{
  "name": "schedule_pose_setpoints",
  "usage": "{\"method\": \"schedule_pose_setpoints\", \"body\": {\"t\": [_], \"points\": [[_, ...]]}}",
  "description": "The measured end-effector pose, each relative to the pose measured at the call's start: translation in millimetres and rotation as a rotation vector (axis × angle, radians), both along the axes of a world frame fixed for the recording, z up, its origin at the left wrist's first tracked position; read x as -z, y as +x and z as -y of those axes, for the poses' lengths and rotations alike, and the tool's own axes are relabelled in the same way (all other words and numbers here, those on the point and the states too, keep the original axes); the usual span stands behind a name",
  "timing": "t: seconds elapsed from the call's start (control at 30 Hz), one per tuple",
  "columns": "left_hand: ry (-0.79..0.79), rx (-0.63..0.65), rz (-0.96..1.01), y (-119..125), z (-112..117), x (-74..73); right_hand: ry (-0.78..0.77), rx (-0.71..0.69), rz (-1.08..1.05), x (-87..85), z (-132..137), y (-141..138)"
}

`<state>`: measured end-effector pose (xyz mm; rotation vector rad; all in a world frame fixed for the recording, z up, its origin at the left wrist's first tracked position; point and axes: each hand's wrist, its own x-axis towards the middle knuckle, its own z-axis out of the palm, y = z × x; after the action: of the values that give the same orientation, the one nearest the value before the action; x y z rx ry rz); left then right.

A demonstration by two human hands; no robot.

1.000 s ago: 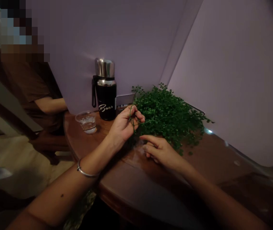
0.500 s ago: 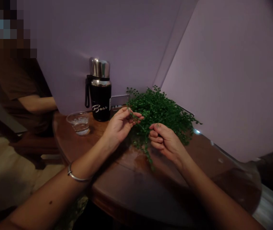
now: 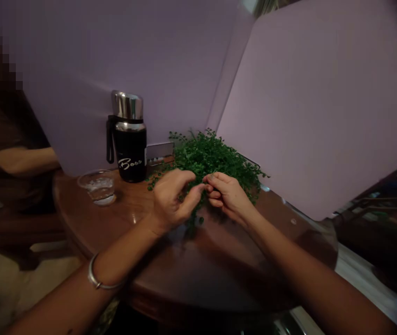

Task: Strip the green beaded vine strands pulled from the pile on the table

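Observation:
A bushy heap of small-leaved green sprigs (image 3: 212,156) lies on the table near the wall corner. My left hand (image 3: 174,197) is curled closed in front of it, with a leafy sprig (image 3: 154,180) poking out past its far side. Close against the left thumb, my right hand (image 3: 228,193) pinches at the end of that sprig; the stem itself is mostly hidden by the fingers. A few leaves (image 3: 191,223) hang below the hands, over the tabletop.
A black flask (image 3: 130,139) with a steel cap stands left of the greens, a clear plastic cup (image 3: 97,186) of water beside it. Behind, a phone-like flat object (image 3: 160,152) leans on the wall. The round wooden table (image 3: 219,279) borders pale panels (image 3: 306,107). Another person's forearm (image 3: 24,160) shows at left.
My left hand has turned over and curled, and the two hands have come together at the fingertips. The sprig now sticks out left of my left hand. The whole view has swung rightward.

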<state>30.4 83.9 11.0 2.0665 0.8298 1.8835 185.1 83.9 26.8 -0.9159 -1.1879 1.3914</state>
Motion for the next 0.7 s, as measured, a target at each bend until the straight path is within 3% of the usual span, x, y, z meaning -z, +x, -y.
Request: {"method": "schedule_pose_setpoints", "body": {"t": [0.1,0.2,0.3,0.5,0.7], "points": [[-0.320,0.043,-0.199,8,-3,3.2,0.039,0.007,0.012,-8.0,-2,-8],[-0.584,0.223,-0.102,12,-12,6.9,0.040,0.007,-0.005,-12.8,-5,-12],[-0.742,0.433,0.015,12,-17,8.0,0.042,-0.039,-0.043,-15.0,-9,-12],[-0.848,0.506,0.163,10,-13,6.5,0.053,-0.224,-0.006,-19.3,-14,-6],[-0.698,0.504,0.136,8,-15,5.7,0.046,-0.347,0.071,-35.1,-12,0]]}}
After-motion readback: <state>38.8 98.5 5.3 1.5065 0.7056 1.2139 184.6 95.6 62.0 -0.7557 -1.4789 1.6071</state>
